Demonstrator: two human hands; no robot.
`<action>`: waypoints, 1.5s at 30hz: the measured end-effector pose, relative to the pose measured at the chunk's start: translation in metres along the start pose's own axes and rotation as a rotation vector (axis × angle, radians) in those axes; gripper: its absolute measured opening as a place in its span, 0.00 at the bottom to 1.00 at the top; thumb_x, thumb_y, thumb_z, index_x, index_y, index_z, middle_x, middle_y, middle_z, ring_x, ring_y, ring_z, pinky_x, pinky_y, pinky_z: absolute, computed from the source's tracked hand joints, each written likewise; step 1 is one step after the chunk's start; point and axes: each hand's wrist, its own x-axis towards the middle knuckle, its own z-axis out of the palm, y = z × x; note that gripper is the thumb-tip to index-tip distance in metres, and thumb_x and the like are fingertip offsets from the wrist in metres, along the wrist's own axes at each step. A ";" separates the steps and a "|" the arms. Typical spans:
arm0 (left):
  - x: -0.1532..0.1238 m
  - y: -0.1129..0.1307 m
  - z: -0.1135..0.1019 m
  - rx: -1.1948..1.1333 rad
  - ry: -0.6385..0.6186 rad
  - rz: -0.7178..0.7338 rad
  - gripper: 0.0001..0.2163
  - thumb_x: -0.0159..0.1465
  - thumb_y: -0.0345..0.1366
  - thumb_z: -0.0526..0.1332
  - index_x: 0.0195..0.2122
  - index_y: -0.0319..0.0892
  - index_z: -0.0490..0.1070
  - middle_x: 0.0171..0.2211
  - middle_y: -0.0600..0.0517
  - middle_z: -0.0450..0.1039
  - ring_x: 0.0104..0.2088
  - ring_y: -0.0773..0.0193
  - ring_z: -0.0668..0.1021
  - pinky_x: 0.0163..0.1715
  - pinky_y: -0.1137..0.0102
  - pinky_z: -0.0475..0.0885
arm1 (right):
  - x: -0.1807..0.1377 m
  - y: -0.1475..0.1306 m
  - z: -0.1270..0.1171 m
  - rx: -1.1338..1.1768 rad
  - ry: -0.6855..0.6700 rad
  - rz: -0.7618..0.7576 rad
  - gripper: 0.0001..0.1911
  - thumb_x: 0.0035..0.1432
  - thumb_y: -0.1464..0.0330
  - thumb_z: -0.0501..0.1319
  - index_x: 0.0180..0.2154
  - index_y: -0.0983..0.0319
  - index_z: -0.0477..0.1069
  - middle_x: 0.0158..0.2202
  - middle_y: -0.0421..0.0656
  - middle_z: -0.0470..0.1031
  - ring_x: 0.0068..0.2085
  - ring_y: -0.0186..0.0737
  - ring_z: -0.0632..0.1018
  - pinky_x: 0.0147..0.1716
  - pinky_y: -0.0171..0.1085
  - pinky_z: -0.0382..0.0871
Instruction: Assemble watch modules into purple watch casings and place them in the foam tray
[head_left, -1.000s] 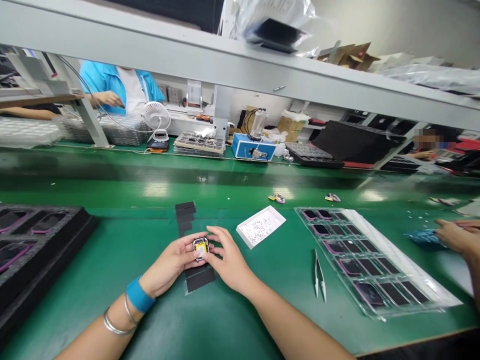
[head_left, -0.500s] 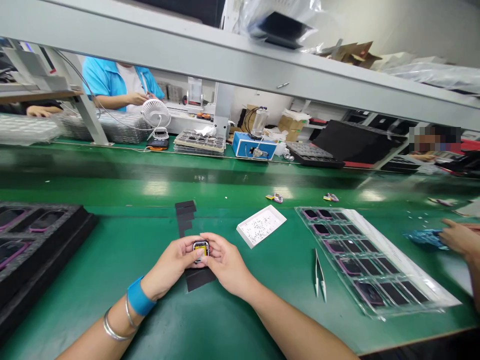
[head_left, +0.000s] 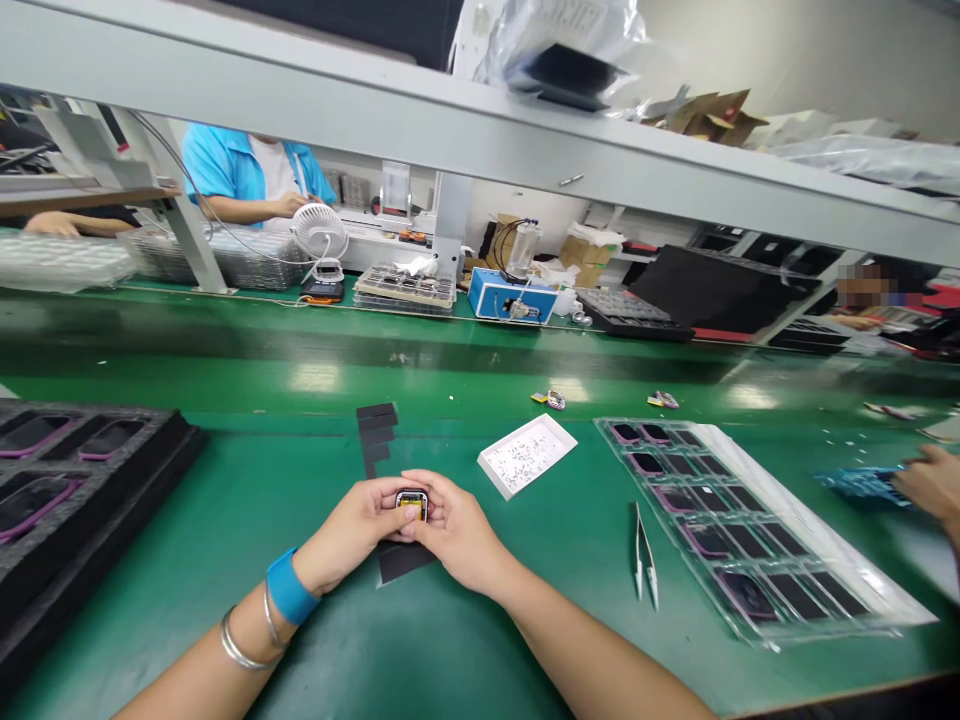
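Observation:
Between my two hands is a small watch case [head_left: 412, 496] with a dark rim and a yellow battery-like piece inside. My left hand [head_left: 369, 518] grips its left side, with the thumb laid over the yellow piece. From the other side my right hand [head_left: 459, 530] holds it, its thumb pressed there too. The fingers behind the case are partly hidden. Under and behind my hands lie black strips [head_left: 377, 436] on the green table. A white box [head_left: 527, 457] holding many tiny pieces stands just right of them. Farther right are tweezers [head_left: 643, 560], lying apart from my hands.
A clear plastic tray [head_left: 739, 540] with purple-rimmed watch parts and black pieces lies at right. On the left stands a black foam tray [head_left: 169, 445] with similar parts. A co-worker's hand [head_left: 934, 485] touches a blue bag [head_left: 862, 487]. Small watch parts [head_left: 555, 400] sit toward the back.
The whole view has shifted slightly, so things appear a little farther right. Both hands keep hold of the watch case, with the thumbs still over the yellow piece.

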 end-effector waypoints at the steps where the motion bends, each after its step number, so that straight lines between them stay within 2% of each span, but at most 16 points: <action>1: 0.000 0.000 0.000 0.008 0.002 0.003 0.17 0.53 0.40 0.68 0.41 0.37 0.76 0.38 0.42 0.78 0.38 0.57 0.79 0.39 0.67 0.72 | 0.000 -0.001 0.001 -0.005 0.003 -0.003 0.24 0.47 0.73 0.62 0.48 0.58 0.66 0.43 0.42 0.76 0.44 0.40 0.78 0.43 0.41 0.75; 4: 0.000 0.002 -0.003 0.032 -0.012 0.005 0.15 0.54 0.40 0.68 0.40 0.37 0.76 0.39 0.42 0.78 0.38 0.57 0.79 0.40 0.68 0.72 | 0.000 -0.003 0.000 -0.061 0.017 -0.029 0.25 0.48 0.72 0.62 0.50 0.59 0.66 0.44 0.43 0.76 0.44 0.41 0.78 0.44 0.42 0.74; 7: 0.000 0.006 -0.012 0.019 -0.014 -0.018 0.16 0.54 0.38 0.67 0.43 0.38 0.75 0.40 0.42 0.78 0.38 0.58 0.79 0.38 0.68 0.73 | 0.002 -0.005 -0.006 -0.258 0.023 -0.109 0.29 0.49 0.69 0.64 0.54 0.58 0.64 0.47 0.44 0.75 0.47 0.42 0.77 0.49 0.45 0.71; 9: 0.001 0.012 -0.021 -0.050 0.059 -0.030 0.18 0.55 0.36 0.67 0.47 0.39 0.73 0.42 0.43 0.77 0.39 0.58 0.79 0.39 0.68 0.74 | 0.002 -0.007 -0.010 -0.454 0.012 -0.168 0.35 0.50 0.67 0.66 0.59 0.56 0.59 0.53 0.46 0.71 0.53 0.45 0.72 0.55 0.49 0.65; 11: 0.002 0.018 -0.032 -0.165 0.170 -0.005 0.19 0.56 0.35 0.65 0.49 0.40 0.71 0.45 0.43 0.76 0.42 0.58 0.79 0.42 0.67 0.73 | 0.001 -0.007 -0.013 -0.646 -0.042 -0.200 0.40 0.50 0.64 0.67 0.62 0.57 0.54 0.60 0.48 0.62 0.61 0.48 0.63 0.59 0.52 0.58; 14: 0.004 0.023 -0.050 -0.244 0.293 0.100 0.20 0.58 0.34 0.63 0.52 0.41 0.68 0.48 0.43 0.74 0.46 0.60 0.76 0.48 0.66 0.71 | -0.003 -0.006 -0.011 -0.873 -0.211 -0.219 0.37 0.52 0.61 0.66 0.61 0.58 0.57 0.64 0.50 0.54 0.65 0.51 0.54 0.62 0.55 0.47; 17: 0.006 0.018 -0.066 0.038 0.489 0.228 0.23 0.54 0.38 0.66 0.51 0.41 0.70 0.46 0.45 0.74 0.45 0.58 0.76 0.47 0.65 0.70 | -0.009 -0.005 -0.004 -0.989 -0.291 -0.234 0.31 0.54 0.59 0.64 0.58 0.57 0.62 0.63 0.50 0.54 0.65 0.52 0.53 0.62 0.56 0.45; 21: 0.007 0.008 -0.079 0.605 0.814 0.436 0.23 0.48 0.38 0.69 0.47 0.43 0.73 0.41 0.47 0.70 0.43 0.54 0.73 0.43 0.65 0.71 | -0.012 -0.008 0.001 -1.034 -0.282 -0.308 0.25 0.55 0.58 0.63 0.53 0.58 0.68 0.60 0.50 0.62 0.61 0.52 0.62 0.59 0.56 0.53; 24: 0.006 0.006 -0.079 0.825 0.911 0.544 0.24 0.51 0.37 0.67 0.50 0.43 0.70 0.40 0.46 0.68 0.43 0.53 0.72 0.46 0.63 0.68 | -0.010 -0.010 0.000 -1.026 -0.261 -0.350 0.20 0.57 0.61 0.62 0.50 0.58 0.71 0.54 0.49 0.70 0.57 0.50 0.68 0.56 0.53 0.59; 27: -0.002 0.012 -0.068 0.923 0.964 0.591 0.23 0.54 0.37 0.66 0.51 0.42 0.68 0.40 0.45 0.68 0.45 0.52 0.71 0.50 0.62 0.65 | -0.006 -0.011 -0.003 -0.972 -0.229 -0.374 0.17 0.56 0.63 0.63 0.47 0.58 0.73 0.50 0.47 0.74 0.53 0.47 0.72 0.55 0.51 0.61; 30: -0.030 0.025 -0.048 0.931 1.029 0.676 0.23 0.55 0.39 0.65 0.52 0.41 0.66 0.41 0.45 0.69 0.45 0.53 0.71 0.50 0.64 0.64 | -0.004 -0.010 -0.005 -0.907 -0.176 -0.371 0.15 0.56 0.64 0.62 0.46 0.59 0.74 0.47 0.46 0.75 0.50 0.45 0.73 0.53 0.49 0.64; 33: -0.087 0.042 -0.031 0.978 1.150 0.738 0.22 0.56 0.43 0.64 0.51 0.42 0.66 0.42 0.46 0.70 0.44 0.55 0.72 0.49 0.65 0.64 | -0.002 -0.008 -0.008 -0.886 -0.151 -0.358 0.14 0.57 0.64 0.61 0.46 0.59 0.74 0.48 0.46 0.75 0.51 0.46 0.72 0.52 0.50 0.65; 36: -0.163 0.058 -0.033 1.171 1.317 0.590 0.19 0.58 0.46 0.61 0.48 0.43 0.69 0.43 0.46 0.71 0.45 0.53 0.72 0.49 0.63 0.64 | -0.002 -0.006 -0.007 -0.904 -0.169 -0.344 0.15 0.57 0.64 0.61 0.46 0.60 0.74 0.48 0.47 0.74 0.51 0.46 0.71 0.54 0.50 0.64; 39: -0.232 0.067 -0.057 1.309 1.422 0.169 0.22 0.53 0.49 0.62 0.45 0.40 0.71 0.40 0.45 0.74 0.40 0.52 0.76 0.41 0.61 0.68 | -0.002 -0.004 -0.004 -0.932 -0.204 -0.339 0.14 0.57 0.65 0.61 0.46 0.60 0.74 0.49 0.47 0.74 0.52 0.46 0.71 0.54 0.50 0.64; 42: -0.270 0.065 -0.086 1.377 1.368 -0.140 0.27 0.52 0.56 0.58 0.45 0.39 0.72 0.40 0.45 0.76 0.42 0.46 0.76 0.36 0.60 0.68 | -0.001 -0.003 -0.003 -0.963 -0.216 -0.353 0.14 0.58 0.65 0.61 0.46 0.59 0.74 0.49 0.46 0.74 0.52 0.47 0.71 0.54 0.50 0.64; 45: -0.279 0.058 -0.098 1.396 1.218 -0.307 0.28 0.56 0.56 0.53 0.46 0.36 0.72 0.42 0.41 0.76 0.44 0.46 0.76 0.36 0.62 0.68 | 0.000 -0.001 -0.003 -0.988 -0.210 -0.365 0.14 0.57 0.65 0.61 0.46 0.60 0.74 0.48 0.46 0.75 0.51 0.48 0.72 0.54 0.50 0.64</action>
